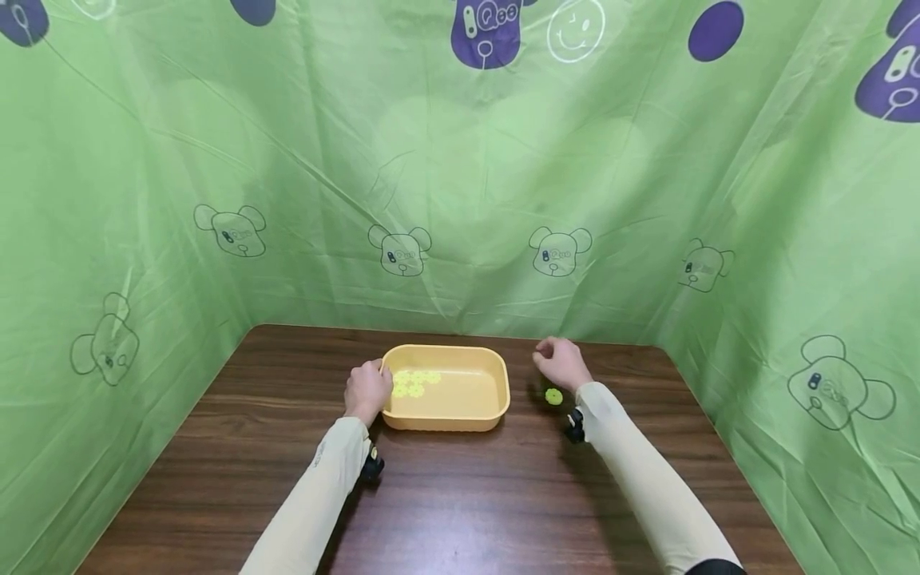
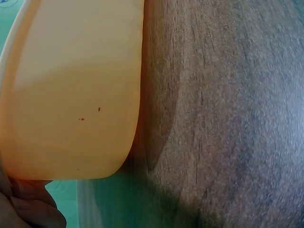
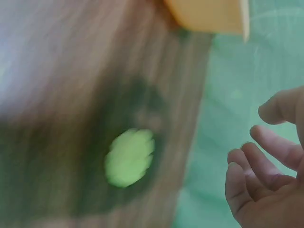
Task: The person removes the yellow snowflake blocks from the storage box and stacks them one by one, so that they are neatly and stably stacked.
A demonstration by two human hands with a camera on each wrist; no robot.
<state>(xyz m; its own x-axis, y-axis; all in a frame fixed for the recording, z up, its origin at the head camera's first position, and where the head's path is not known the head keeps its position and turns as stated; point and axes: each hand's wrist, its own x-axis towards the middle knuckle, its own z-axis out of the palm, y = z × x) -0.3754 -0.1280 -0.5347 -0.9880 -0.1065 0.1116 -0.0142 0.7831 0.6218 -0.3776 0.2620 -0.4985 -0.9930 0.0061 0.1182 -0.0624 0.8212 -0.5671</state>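
Note:
My left hand (image 1: pixel 366 391) grips the left end of a yellow rectangular plastic tub (image 1: pixel 446 425) by its rim. Several small yellow-green flower-shaped pieces (image 1: pixel 410 383) lie on the tub's floor, gathered toward the left. To the right of the tub, my right hand (image 1: pixel 565 366) hovers over the table, fingers loosely bent and holding nothing. One more green flower-shaped piece (image 1: pixel 553 396) lies on the table below that wrist. In the right wrist view this piece (image 3: pixel 129 157) looks blurred, apart from the fingertips (image 3: pixel 267 113). The left wrist view shows the tub's outer wall (image 2: pixel 76 114) and bent fingers (image 2: pixel 35 204) at its end.
The dark brown wood table (image 1: pixel 446 511) carries the tub near its far edge. Green printed cloth (image 1: pixel 474 176) hangs behind the table and along both sides. A small black wrist camera (image 1: pixel 371 465) sits under the left sleeve, another camera (image 1: pixel 575 426) under the right.

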